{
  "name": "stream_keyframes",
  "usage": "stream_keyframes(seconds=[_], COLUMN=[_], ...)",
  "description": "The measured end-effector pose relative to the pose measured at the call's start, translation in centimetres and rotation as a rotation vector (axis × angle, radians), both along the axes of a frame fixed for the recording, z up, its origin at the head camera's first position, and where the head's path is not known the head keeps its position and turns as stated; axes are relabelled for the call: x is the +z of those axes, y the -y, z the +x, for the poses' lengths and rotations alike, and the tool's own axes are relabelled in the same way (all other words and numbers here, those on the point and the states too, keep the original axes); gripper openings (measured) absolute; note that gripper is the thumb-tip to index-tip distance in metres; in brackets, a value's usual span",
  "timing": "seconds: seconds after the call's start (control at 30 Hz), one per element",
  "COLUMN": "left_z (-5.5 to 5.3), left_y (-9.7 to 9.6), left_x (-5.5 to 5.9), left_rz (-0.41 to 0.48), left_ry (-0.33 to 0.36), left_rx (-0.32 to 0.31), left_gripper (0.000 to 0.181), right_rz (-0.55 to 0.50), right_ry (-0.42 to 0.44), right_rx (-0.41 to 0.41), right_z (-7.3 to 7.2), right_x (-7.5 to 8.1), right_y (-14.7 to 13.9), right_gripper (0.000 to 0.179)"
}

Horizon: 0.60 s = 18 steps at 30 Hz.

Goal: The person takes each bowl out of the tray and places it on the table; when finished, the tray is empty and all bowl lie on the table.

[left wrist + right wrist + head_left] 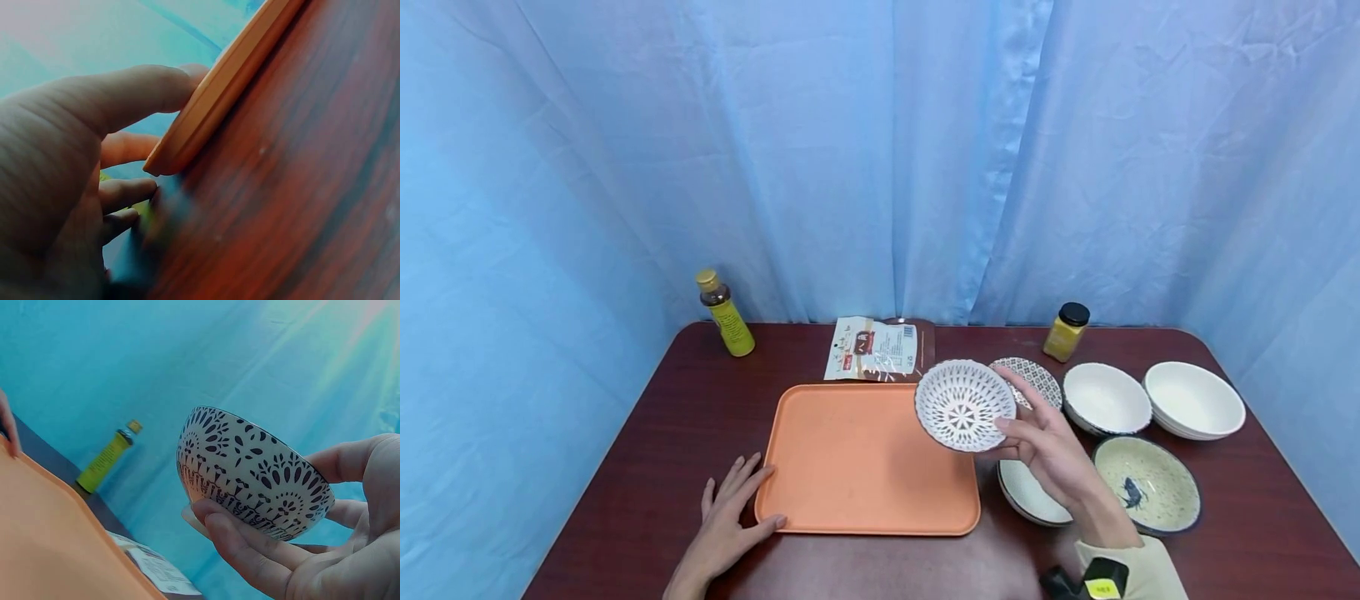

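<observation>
My right hand (1048, 450) holds a small patterned bowl (964, 407) above the right part of an orange tray (865, 462). The bowl's inside tilts toward the head camera. From the right wrist, its dark-printed outer wall (250, 475) shows, with fingers (244, 547) under its base and others at the rim. At the tray's near left corner, my left hand (722, 521) rests spread, its thumb on the front rim and fingertips along the left side. The left wrist view has that thumb (150, 94) against the rim.
Right of the tray stand a patterned dish (1033, 379), white bowls (1107, 396) (1195, 400), a speckled bowl (1150, 483) and a pale bowl (1030, 492) partly behind my hand. At the back are a green-labelled bottle (730, 321), a food packet (872, 348) and a yellow jar (1065, 332).
</observation>
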<state>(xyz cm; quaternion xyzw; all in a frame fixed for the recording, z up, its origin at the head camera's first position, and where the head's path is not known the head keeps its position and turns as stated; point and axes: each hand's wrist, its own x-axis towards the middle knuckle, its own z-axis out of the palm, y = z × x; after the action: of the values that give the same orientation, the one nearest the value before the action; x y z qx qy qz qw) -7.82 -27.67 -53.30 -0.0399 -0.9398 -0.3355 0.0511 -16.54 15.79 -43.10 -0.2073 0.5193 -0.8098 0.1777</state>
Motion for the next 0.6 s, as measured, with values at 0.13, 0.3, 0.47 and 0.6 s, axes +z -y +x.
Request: stream_keyframes(seconds=[0.13, 0.3, 0.47, 0.6], left_z=[0.0, 0.1, 0.0, 0.0], left_y=[0.0, 0.0, 0.0, 0.0], left_x=[0.0, 0.0, 0.2, 0.2], left_rz=[-0.001, 0.005, 0.007, 0.008], left_ry=[0.006, 0.002, 0.018, 0.040], left_rx=[0.002, -0.001, 0.005, 0.008], left_gripper=[0.068, 0.069, 0.069, 0.070], right_rz=[-0.062, -0.119, -0.246, -0.341], right_ry=[0.007, 0.000, -0.005, -0.028], right_rx=[0.000, -0.014, 0.007, 0.053], right_z=[0.2, 0.5, 0.7, 0.8], right_x=[0.1, 0.1, 0.1, -0.2], right_y=[-1.7, -3.8, -5.9, -7.6], right_gripper=[0.067, 0.066, 0.067, 0.069])
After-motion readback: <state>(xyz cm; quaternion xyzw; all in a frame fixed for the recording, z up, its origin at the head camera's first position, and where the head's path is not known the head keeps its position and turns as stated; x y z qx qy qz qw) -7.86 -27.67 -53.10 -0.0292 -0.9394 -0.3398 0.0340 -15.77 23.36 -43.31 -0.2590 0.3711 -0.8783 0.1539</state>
